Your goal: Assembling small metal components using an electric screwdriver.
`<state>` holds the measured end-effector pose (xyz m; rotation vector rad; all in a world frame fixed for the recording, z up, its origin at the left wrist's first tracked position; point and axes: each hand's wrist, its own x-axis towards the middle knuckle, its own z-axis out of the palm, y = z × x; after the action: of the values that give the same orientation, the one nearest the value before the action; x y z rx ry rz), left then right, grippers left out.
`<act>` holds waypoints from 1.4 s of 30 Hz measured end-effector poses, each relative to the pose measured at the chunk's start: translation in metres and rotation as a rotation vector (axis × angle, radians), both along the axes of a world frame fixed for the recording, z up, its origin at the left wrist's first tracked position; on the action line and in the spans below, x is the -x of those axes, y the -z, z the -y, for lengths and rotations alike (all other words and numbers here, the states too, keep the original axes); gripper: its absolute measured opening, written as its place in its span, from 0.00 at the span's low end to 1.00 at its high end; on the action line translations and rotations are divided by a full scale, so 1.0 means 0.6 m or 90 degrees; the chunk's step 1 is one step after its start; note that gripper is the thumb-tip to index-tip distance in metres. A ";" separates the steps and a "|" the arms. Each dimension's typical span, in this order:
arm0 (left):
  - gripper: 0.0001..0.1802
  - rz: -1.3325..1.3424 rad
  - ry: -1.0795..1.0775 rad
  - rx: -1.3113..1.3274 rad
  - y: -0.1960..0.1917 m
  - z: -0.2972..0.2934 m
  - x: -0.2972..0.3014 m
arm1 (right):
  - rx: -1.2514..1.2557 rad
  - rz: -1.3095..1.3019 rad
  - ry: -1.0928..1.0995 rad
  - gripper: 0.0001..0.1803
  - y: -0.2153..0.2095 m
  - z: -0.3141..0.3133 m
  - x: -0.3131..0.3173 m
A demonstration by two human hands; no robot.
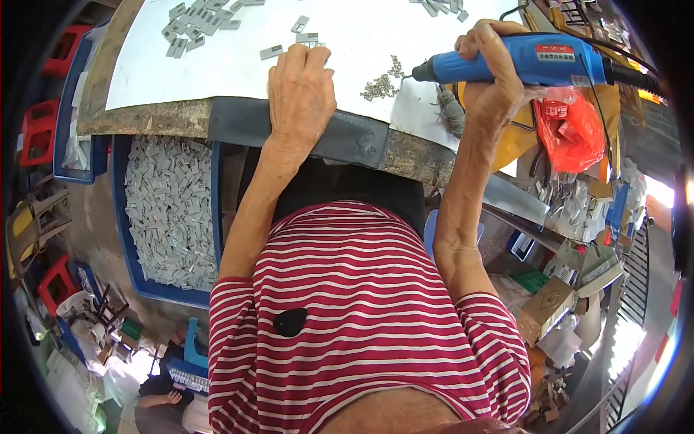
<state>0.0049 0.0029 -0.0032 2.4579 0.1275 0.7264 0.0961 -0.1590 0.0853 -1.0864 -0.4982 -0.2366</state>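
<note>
My right hand point(495, 72) is wrapped round a blue electric screwdriver point(520, 59), held nearly level. Its dark tip points left and reaches the edge of a small pile of tiny screws point(382, 86) on the white table top point(217, 72). Over to the left, my left hand point(301, 87) rests at the table with its fingers bent down and closed on a small grey plastic piece, mostly hidden under the fingertips. Just beyond them lie a few loose grey pieces point(272, 52). A larger heap of the same flat grey pieces point(206, 20) spreads at the far left.
A blue bin point(121, 217) full of grey pieces stands below the table's left side. More grey pieces point(439, 7) lie at the far edge. At right are a red plastic bag point(571, 134), a ball of grey twine point(451, 112) and cardboard boxes point(547, 307). Another person's hand point(173, 397) shows lower left.
</note>
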 end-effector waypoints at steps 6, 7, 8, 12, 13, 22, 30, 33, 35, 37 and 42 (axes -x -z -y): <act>0.10 0.061 0.069 0.048 -0.017 0.006 0.006 | 0.014 -0.042 -0.016 0.11 -0.003 0.012 0.007; 0.10 0.048 0.106 0.112 -0.017 0.011 0.006 | 0.013 -0.042 -0.018 0.11 -0.003 0.013 0.009; 0.10 0.035 0.144 0.176 -0.015 0.020 0.006 | 0.000 -0.052 -0.024 0.11 -0.011 0.010 0.017; 0.11 0.028 0.184 0.162 -0.018 0.042 0.005 | -0.047 -0.074 -0.075 0.10 -0.021 0.007 0.030; 0.11 0.028 0.183 0.174 -0.018 0.044 0.004 | -0.060 -0.084 -0.092 0.10 -0.023 0.006 0.031; 0.06 0.028 0.178 0.217 -0.016 0.042 0.008 | -0.068 -0.075 -0.124 0.09 -0.020 -0.003 0.035; 0.08 -0.077 0.139 0.655 -0.046 0.024 0.017 | -0.161 -0.100 -0.124 0.07 -0.044 -0.003 0.046; 0.09 -0.016 0.178 0.914 -0.047 0.020 0.017 | -0.185 -0.090 -0.148 0.08 -0.051 -0.004 0.049; 0.11 -0.050 0.208 1.110 -0.049 0.015 0.020 | -0.215 -0.084 -0.166 0.10 -0.052 -0.004 0.047; 0.11 -0.056 0.227 1.192 -0.047 0.016 0.020 | -0.243 -0.078 -0.182 0.11 -0.054 -0.006 0.048; 0.13 -0.090 0.293 1.344 -0.041 0.017 0.021 | -0.234 -0.062 -0.150 0.11 -0.059 -0.016 0.057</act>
<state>-0.0075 -0.0071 0.0213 0.4266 0.2021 -0.0405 0.0621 -0.1491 0.1209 -0.6710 -0.4683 -0.0629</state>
